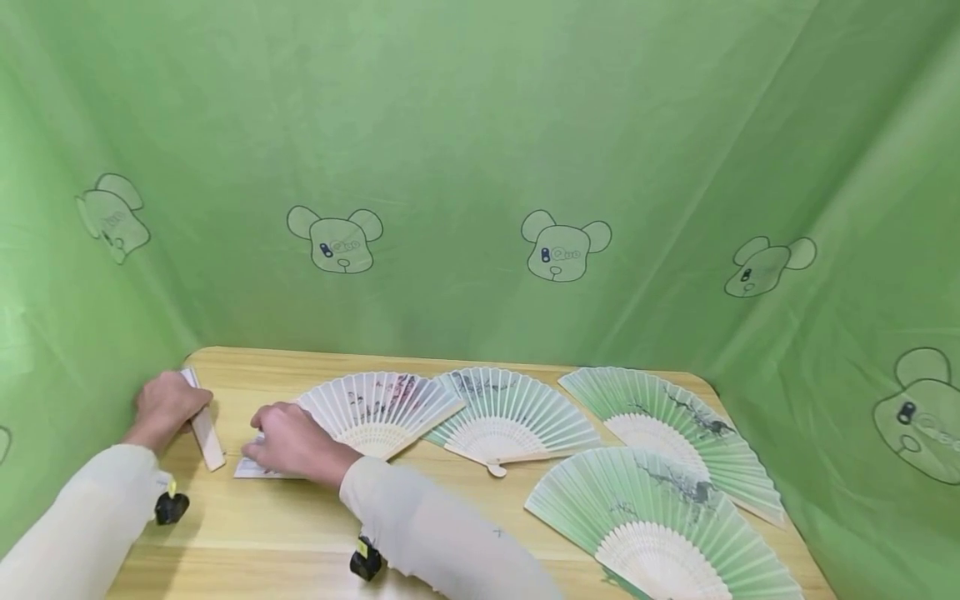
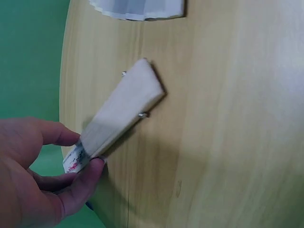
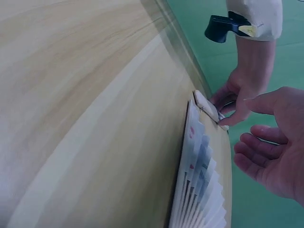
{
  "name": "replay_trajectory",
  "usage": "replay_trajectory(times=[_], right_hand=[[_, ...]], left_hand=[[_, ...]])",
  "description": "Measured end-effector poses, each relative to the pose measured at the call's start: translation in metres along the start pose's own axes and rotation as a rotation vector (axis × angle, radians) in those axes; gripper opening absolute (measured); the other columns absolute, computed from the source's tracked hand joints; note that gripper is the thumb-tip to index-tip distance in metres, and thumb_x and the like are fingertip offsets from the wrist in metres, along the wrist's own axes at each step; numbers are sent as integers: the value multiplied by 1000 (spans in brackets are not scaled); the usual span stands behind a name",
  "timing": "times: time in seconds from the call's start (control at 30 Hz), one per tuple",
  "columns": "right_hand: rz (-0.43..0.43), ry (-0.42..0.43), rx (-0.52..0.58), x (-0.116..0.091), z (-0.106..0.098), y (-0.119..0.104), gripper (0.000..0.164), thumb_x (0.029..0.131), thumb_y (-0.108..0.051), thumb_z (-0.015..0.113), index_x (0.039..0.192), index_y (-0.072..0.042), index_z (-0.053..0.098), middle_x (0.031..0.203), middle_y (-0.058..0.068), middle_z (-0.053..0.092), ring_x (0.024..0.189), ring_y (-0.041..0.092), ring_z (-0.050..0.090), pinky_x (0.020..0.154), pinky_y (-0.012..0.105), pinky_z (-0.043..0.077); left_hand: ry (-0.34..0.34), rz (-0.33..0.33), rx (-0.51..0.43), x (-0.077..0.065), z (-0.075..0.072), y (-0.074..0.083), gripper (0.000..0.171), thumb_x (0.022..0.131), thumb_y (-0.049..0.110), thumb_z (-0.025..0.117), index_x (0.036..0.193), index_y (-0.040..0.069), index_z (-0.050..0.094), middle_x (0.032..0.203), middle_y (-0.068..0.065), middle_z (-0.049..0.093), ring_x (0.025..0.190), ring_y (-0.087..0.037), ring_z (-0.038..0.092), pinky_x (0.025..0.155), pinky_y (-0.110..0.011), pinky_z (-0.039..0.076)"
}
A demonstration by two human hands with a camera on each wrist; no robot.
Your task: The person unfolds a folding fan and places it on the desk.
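At the table's left end my left hand (image 1: 167,404) pinches a folded hand fan (image 1: 207,433) between thumb and fingers. In the left wrist view the folded fan (image 2: 118,109) shows a pale wooden outer stick, small metal pins and a flower print at the held end. My right hand (image 1: 296,442) is over the left part of a spread white fan (image 1: 375,400) with dark and red flowers, hiding some of it. The right wrist view shows that hand (image 3: 280,147) with loosely bent fingers and nothing in them, beside the white fan's pleats (image 3: 202,185).
Right of the white fan lies a spread pale green fan (image 1: 517,408), partly overlapped by it. Two greener fans (image 1: 592,496) with branch prints lie spread at the right. A green cloth (image 1: 450,125) with bear-head drawings surrounds the wooden table (image 1: 247,533).
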State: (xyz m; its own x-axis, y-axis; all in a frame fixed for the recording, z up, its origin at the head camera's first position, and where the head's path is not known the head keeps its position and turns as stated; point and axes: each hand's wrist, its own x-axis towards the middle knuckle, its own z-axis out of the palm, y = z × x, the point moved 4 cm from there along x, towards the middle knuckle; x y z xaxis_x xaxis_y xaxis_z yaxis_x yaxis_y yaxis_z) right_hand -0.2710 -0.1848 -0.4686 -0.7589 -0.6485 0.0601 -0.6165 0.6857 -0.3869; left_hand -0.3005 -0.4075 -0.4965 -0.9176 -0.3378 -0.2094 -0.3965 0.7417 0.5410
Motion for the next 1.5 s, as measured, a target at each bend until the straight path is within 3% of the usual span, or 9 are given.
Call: replay_trajectory(times=[0.3, 0.6, 0.73, 0.97, 1.03, 1.23, 1.43, 1.5], right_hand=[[32, -38, 42, 7, 14, -10, 38, 94, -44, 74, 124, -21, 74, 115, -15, 77, 101, -7, 67, 85, -1, 52], [69, -76, 88, 10, 21, -24, 40, 92, -46, 77, 122, -21, 74, 116, -14, 77, 91, -7, 66, 81, 1, 54], [90, -89, 105, 10, 22, -26, 39, 92, -45, 77, 122, -19, 74, 113, -11, 78, 76, -6, 60, 74, 3, 54], [147, -106, 149, 11, 28, -29, 27, 91, -41, 79, 106, -19, 79, 78, -11, 73, 55, -2, 49, 51, 5, 44], [177, -105, 170, 11, 30, -30, 25, 90, -40, 79, 104, -19, 79, 75, -10, 72, 53, -2, 48, 49, 6, 42], [323, -96, 356, 8, 31, -28, 24, 87, -31, 83, 107, -18, 80, 87, -7, 78, 58, 2, 55, 51, 10, 48], [432, -64, 581, 3, 34, -25, 10, 88, -21, 83, 91, -13, 81, 67, -5, 70, 50, 4, 51, 43, 14, 44], [466, -45, 662, 1, 34, -24, 8, 89, -17, 82, 87, -10, 80, 65, -2, 70, 50, 4, 55, 44, 15, 49]], left_hand=[[-65, -89, -146, -6, -2, -4, 30, 88, 16, 70, 95, -10, 57, 68, -9, 61, 53, -15, 61, 50, -31, 64], [-129, -151, -228, -17, -4, -4, 29, 88, 17, 71, 98, -7, 59, 66, -5, 63, 56, -15, 62, 52, -30, 63], [-153, -157, -265, -21, -3, -7, 30, 90, 18, 71, 101, -8, 60, 66, -4, 65, 56, -15, 63, 53, -30, 64], [-189, -159, -338, -26, -1, -11, 34, 92, 16, 71, 107, -11, 56, 72, -6, 67, 61, -16, 67, 59, -31, 68], [-196, -165, -359, -28, -1, -10, 34, 93, 15, 70, 108, -11, 54, 73, -7, 67, 62, -16, 67, 60, -31, 68], [-224, -180, -484, -36, -1, -5, 37, 96, 10, 68, 116, -18, 52, 74, -7, 67, 64, -15, 70, 66, -29, 70], [-264, -143, -580, -44, 1, 4, 45, 98, 11, 67, 126, -21, 49, 77, -4, 71, 67, -14, 73, 70, -28, 70], [-271, -138, -597, -47, 2, 7, 46, 99, 11, 67, 127, -21, 49, 78, -4, 72, 68, -14, 74, 71, -28, 70]])
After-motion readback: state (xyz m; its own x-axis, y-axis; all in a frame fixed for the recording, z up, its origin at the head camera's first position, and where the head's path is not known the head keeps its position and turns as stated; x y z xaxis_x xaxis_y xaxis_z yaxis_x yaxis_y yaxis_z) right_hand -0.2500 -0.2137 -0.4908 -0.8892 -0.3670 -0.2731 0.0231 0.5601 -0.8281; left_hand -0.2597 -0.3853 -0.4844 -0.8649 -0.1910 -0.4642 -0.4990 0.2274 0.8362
